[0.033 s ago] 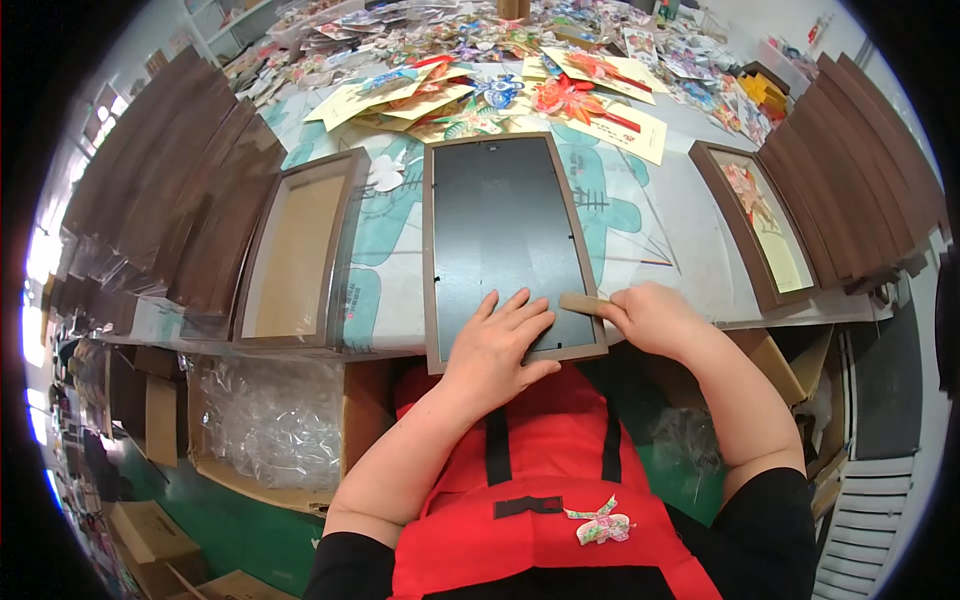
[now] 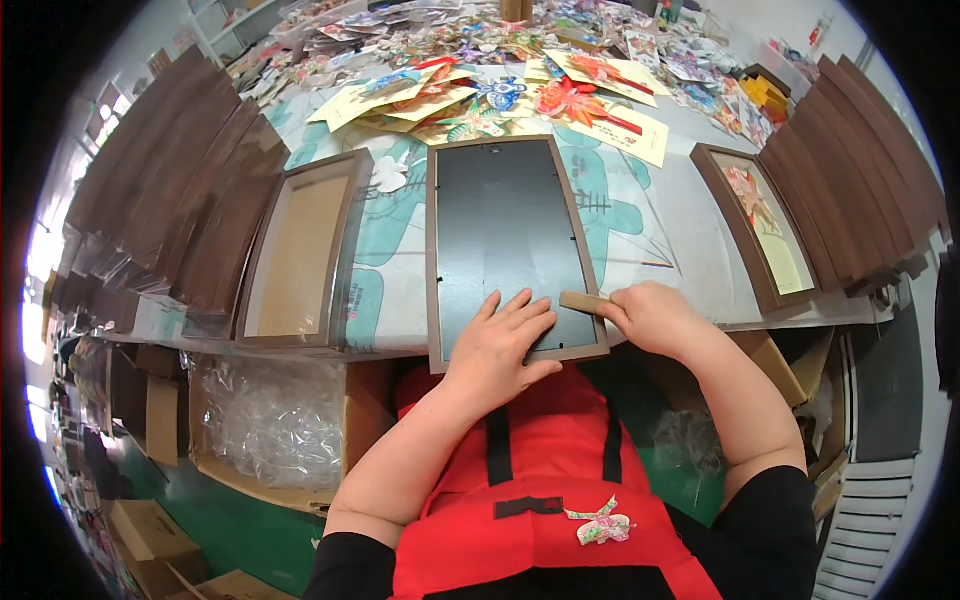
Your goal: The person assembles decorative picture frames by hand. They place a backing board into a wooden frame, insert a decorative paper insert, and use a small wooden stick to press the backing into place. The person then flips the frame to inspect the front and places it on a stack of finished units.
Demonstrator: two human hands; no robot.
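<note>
A brown picture frame [image 2: 432, 250] lies face down at the table's near edge, its black backing board [image 2: 500, 220] facing up. My left hand [image 2: 500, 345] rests flat on the lower part of the backing, fingers spread, holding nothing. My right hand [image 2: 650, 315] grips a small tan wooden block [image 2: 583, 301], whose end touches the frame's right rail near the bottom corner.
A frame with a tan backing [image 2: 300, 250] lies to the left, and a frame with paper art [image 2: 760, 225] to the right. Stacks of brown frames [image 2: 170, 190] line both sides. Colourful paper cards [image 2: 520, 90] cover the far table. A box of bubble wrap [image 2: 270, 420] sits below.
</note>
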